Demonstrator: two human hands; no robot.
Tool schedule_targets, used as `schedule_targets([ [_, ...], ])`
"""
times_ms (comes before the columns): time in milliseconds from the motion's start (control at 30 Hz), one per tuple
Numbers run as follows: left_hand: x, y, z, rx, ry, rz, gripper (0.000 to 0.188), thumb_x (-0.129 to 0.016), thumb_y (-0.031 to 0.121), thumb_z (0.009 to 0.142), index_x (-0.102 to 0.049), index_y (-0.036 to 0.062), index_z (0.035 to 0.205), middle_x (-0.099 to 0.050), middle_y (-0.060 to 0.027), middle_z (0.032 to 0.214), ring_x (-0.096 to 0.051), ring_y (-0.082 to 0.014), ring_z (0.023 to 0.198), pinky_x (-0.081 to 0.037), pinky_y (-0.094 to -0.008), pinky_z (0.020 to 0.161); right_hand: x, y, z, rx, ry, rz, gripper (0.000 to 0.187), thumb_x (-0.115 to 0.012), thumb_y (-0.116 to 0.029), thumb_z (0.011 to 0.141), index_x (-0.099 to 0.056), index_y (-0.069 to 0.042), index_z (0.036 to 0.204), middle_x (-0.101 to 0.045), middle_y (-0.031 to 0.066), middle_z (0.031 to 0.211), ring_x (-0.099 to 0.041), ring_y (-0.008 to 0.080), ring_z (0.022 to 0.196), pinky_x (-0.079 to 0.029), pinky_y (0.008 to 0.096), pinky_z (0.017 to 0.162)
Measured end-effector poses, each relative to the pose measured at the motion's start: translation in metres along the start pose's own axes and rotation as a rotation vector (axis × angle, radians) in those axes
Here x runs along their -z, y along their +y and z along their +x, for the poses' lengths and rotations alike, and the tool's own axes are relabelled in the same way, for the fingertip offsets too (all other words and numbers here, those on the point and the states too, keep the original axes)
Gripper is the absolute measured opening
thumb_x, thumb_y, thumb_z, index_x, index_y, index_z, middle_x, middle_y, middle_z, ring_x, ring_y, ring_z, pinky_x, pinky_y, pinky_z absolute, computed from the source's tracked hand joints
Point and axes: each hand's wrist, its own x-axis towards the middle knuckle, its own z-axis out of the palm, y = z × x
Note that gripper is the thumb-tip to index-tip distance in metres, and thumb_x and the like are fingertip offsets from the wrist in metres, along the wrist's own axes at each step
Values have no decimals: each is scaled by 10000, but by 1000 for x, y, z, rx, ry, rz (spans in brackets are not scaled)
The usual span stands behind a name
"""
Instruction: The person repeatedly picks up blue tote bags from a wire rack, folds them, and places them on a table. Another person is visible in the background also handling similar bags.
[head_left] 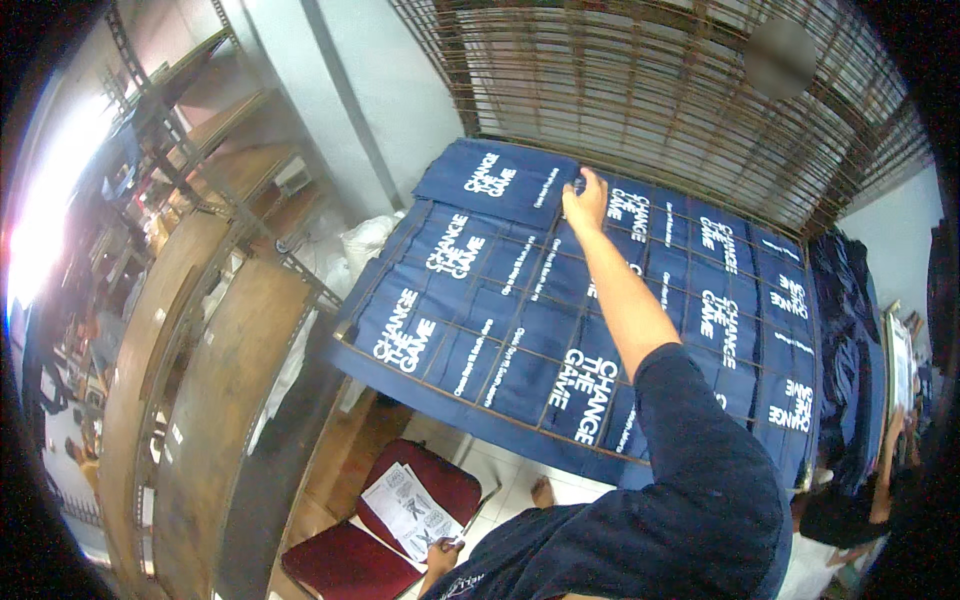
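Note:
My right hand (586, 202) reaches across to the far side of a wire drying rack (520, 428). Its fingers are closed at the right edge of a navy fabric piece (500, 180) with white lettering, and part of the grip is hidden. Several more navy printed fabric pieces (440, 300) lie flat in rows on the same rack. Low in the view, my left hand (442, 555) is closed near the corner of a printed paper sheet (410, 510). Something small and pale shows at its fingers, too small to name.
Raised wire racks (640, 90) stand behind the fabric. Below the rack's near edge are maroon chair cushions (350, 562). Wood-topped shelves (215, 400) run along the left, with a white bundle (368, 238) beside them. Another person's arm (885, 460) shows at far right, near hanging dark cloth (845, 310).

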Motion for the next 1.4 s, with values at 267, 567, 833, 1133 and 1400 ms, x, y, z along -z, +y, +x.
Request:
schedule_targets([
  [267, -34, -24, 65, -104, -270, 255, 437, -727, 372, 746, -645, 19, 990, -680, -133, 833, -644, -200, 762, -497, -325, 697, 274, 33, 65, 12, 139, 160, 547, -686, -162, 797, -469, -62, 1289, -643, 120, 1030, -624, 177, 851, -492, 305, 752],
  [567, -83, 57, 98, -312, -394, 494, 404, -699, 355, 770, -645, 22, 993, -676, -136, 823, -642, -197, 740, -494, -322, 676, 675, 97, -71, -295, 693, 459, 412, -613, -202, 859, -514, -109, 1249, -641, 100, 993, -634, 174, 810, -501, 290, 664],
  [833, -135, 127, 55, -959, -594, 523, 332, -632, 306, 820, -645, 46, 1026, -665, -160, 895, -646, -223, 730, -497, -340, 659, 839, 267, -200, -613, 1008, 919, 894, -582, -593, 793, -242, -55, 1422, -410, 185, 1360, -495, 305, 1159, -424, 429, 913],
  [1133, -133, 112, -19, -739, -318, 591, 290, -599, 322, 830, -657, 77, 973, -664, -121, 781, -652, -243, 737, -501, -350, 655, 844, 311, -179, -600, 987, 1302, 1012, -614, -692, 712, -236, -61, 1407, -385, 219, 1336, -450, 401, 1176, -359, 552, 997],
  [1400, -138, 195, -180, -887, -223, 47, 133, -645, 111, 818, -634, -17, 850, -646, -87, 753, -605, -127, 695, -474, -265, 607, 865, 342, -137, -508, 1266, 829, 204, -501, -27, 857, -497, 130, 987, -600, 160, 949, -652, 293, 756, -587, 330, 598],
])
